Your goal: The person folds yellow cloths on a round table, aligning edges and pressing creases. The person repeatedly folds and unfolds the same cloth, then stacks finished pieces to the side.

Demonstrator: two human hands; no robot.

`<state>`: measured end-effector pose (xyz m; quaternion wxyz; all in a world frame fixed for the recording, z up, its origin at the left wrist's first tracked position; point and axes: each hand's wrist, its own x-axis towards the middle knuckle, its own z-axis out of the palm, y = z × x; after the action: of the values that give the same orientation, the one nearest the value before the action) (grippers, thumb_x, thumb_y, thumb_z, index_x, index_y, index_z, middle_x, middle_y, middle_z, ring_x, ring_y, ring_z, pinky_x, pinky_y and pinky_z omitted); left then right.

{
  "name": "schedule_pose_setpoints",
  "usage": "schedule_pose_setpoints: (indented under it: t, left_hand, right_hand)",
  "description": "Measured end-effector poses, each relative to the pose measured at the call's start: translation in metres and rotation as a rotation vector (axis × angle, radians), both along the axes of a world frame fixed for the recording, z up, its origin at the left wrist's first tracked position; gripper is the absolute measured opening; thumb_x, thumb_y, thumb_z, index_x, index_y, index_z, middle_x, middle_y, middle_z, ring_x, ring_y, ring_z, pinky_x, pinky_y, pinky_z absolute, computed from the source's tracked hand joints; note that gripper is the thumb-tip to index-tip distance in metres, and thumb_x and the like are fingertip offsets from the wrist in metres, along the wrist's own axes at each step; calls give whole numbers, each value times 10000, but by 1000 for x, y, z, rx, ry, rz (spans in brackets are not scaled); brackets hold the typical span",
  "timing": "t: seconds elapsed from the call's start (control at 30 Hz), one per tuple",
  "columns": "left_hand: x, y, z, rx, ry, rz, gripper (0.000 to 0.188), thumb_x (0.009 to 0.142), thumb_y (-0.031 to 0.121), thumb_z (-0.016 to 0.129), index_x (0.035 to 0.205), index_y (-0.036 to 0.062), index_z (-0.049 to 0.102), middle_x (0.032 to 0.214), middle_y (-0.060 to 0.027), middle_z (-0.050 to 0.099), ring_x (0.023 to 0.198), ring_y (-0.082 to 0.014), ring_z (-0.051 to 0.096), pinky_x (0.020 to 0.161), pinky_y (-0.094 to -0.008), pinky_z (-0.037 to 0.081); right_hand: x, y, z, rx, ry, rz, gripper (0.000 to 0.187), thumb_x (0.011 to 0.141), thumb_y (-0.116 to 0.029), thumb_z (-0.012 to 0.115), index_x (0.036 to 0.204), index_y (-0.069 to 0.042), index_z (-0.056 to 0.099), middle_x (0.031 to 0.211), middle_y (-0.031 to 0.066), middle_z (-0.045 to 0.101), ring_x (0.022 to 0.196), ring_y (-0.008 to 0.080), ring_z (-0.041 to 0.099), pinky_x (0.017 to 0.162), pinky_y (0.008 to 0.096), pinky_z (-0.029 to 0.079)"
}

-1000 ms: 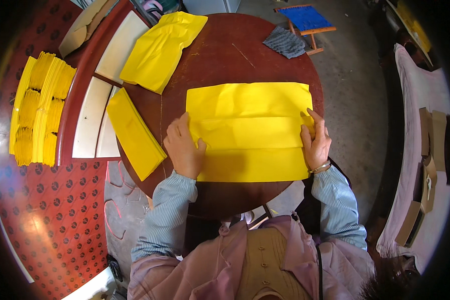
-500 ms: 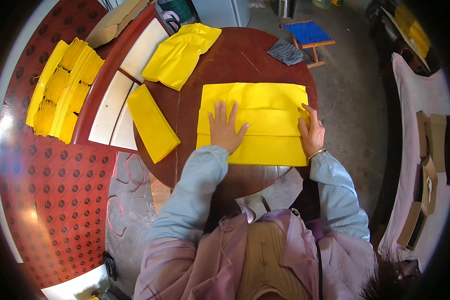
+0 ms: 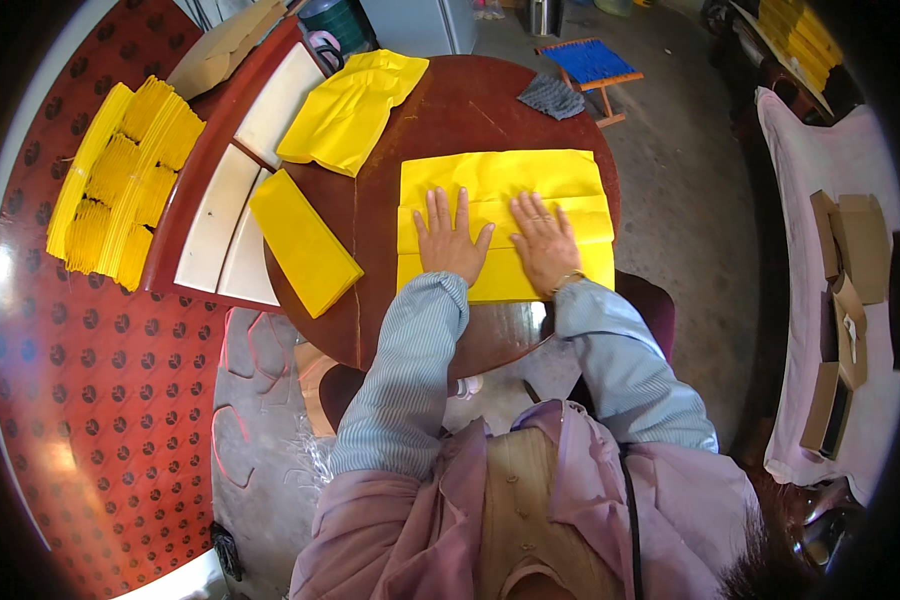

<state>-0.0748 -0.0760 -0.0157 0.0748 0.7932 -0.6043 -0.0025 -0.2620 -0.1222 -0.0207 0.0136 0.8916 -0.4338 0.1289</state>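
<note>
A wide yellow sheet (image 3: 500, 172), marked by crosswise fold creases, lies on the round dark-red table (image 3: 470, 95). Flat on its left half rests my left hand (image 3: 452, 238), fingers spread. My right hand (image 3: 546, 242) presses on the sheet right of centre with its fingers stretched out; neither hand grips anything. A narrow folded yellow stack (image 3: 306, 243) lies at the table's left edge. Behind it, a loosely rumpled yellow piece (image 3: 352, 112) reaches over the table's far left rim.
Bundled yellow folded pieces (image 3: 125, 185) lie on a red patterned surface (image 3: 120, 400) at left. A grey cloth (image 3: 552, 97) sits at the table's far right edge, near a blue-topped folding stool (image 3: 592, 62). Cardboard boxes (image 3: 860, 235) rest on pink cloth (image 3: 795, 180) at right.
My right hand has moved left from the sheet's right edge and now lies flat on it. My left hand stays on the left half. The whole view has shifted slightly.
</note>
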Motion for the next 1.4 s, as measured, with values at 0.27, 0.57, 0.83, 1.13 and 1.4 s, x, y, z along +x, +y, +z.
schedule_pose_setpoints:
  t: [0.27,0.57,0.83,1.13,1.4]
  left_hand:
    - [33,14,-2,-39,19,56,1020,1011,761,453,1717,77,183,1784,-243,81,1668,-370,8,1338,-502,24]
    - [42,4,-2,-20,-45,21,1015,1018,764,433,1710,60,194,1768,-269,131,1662,-387,57,1333,-531,61]
    - [-4,31,18,-511,404,257,558,1019,210,706,1489,-2,492,1542,-227,474,1503,-356,375,1270,-482,277]
    - [-47,0,14,-517,1940,801,313,1035,92,682,1315,-19,597,1248,-142,694,1150,-310,696,1007,-411,604]
    - [-42,-4,46,-407,1891,424,468,978,2,681,1427,24,552,1284,-139,697,1180,-346,714,936,-476,642]
  right_hand:
    - [-73,-10,12,191,83,-197,619,1156,-455,341,1713,-202,251,1799,44,178,1665,224,112,1354,462,55]
    - [-65,-9,15,170,101,-241,622,1149,-475,347,1709,-220,263,1797,29,188,1663,220,126,1355,470,65]
    - [-61,-7,17,222,94,-267,638,1143,-483,343,1716,-219,248,1799,14,185,1663,210,134,1349,506,73]
    - [-64,-9,31,297,44,-232,648,1137,-491,372,1710,-210,266,1801,8,180,1665,193,120,1339,554,-3]
    - [-91,-39,80,491,-198,-22,626,1103,-519,475,1646,-210,435,1646,100,497,1575,330,367,1317,618,134]
